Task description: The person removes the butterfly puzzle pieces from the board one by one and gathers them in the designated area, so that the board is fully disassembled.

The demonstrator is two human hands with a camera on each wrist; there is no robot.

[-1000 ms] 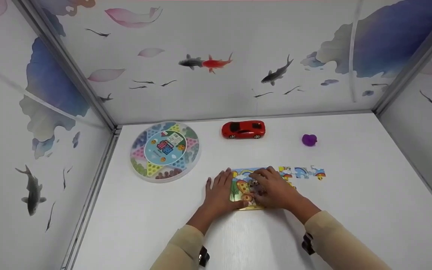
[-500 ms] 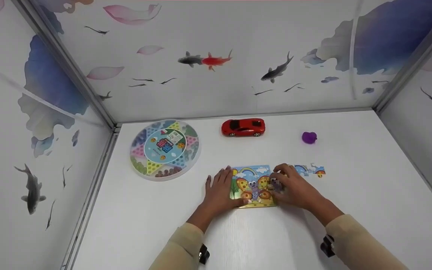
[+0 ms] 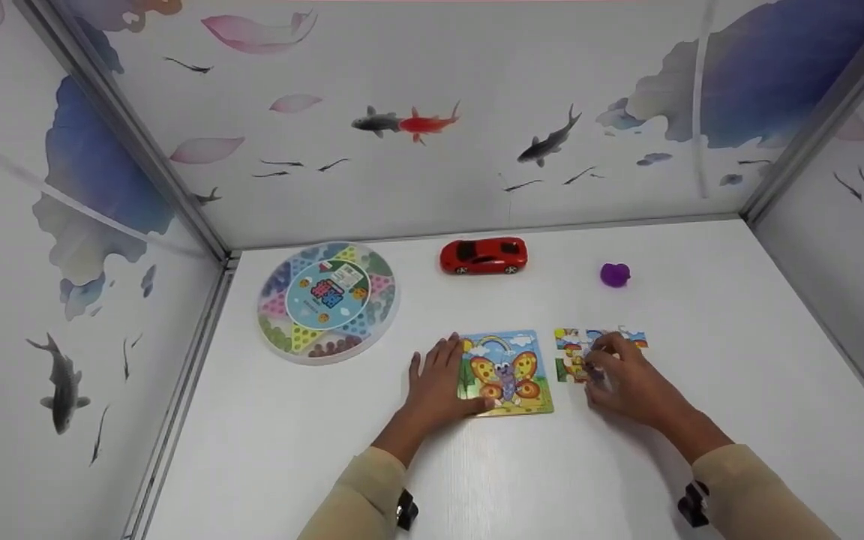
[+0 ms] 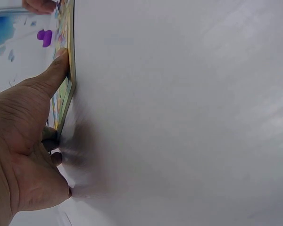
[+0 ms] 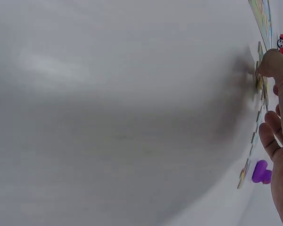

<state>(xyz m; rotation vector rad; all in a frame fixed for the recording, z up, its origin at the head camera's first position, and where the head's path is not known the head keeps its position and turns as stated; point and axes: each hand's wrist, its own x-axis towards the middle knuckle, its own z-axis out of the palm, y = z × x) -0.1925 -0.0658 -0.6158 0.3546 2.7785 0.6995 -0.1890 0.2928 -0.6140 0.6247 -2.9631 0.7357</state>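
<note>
A butterfly puzzle board (image 3: 508,373) lies flat on the white table. My left hand (image 3: 438,384) lies at its left edge, fingers straight, with the thumb (image 4: 56,70) pressed against the board's rim (image 4: 70,70). Just right of the board sits a small cluster of loose puzzle pieces (image 3: 571,352). My right hand (image 3: 622,377) arches over them, thumb (image 5: 272,63) and fingertips pinching the pieces (image 5: 259,94). More joined pieces (image 3: 633,341) reach out to the right behind the fingers.
A round, colourful checkers board (image 3: 327,300) lies at the back left. A red toy car (image 3: 484,256) stands at the back centre, and a small purple toy (image 3: 615,274) is at the back right. Fish-patterned walls close in three sides of the table.
My right hand has moved off the butterfly board to the right, taking puzzle pieces with it, so the whole butterfly picture now shows. The left hand has stayed put.
</note>
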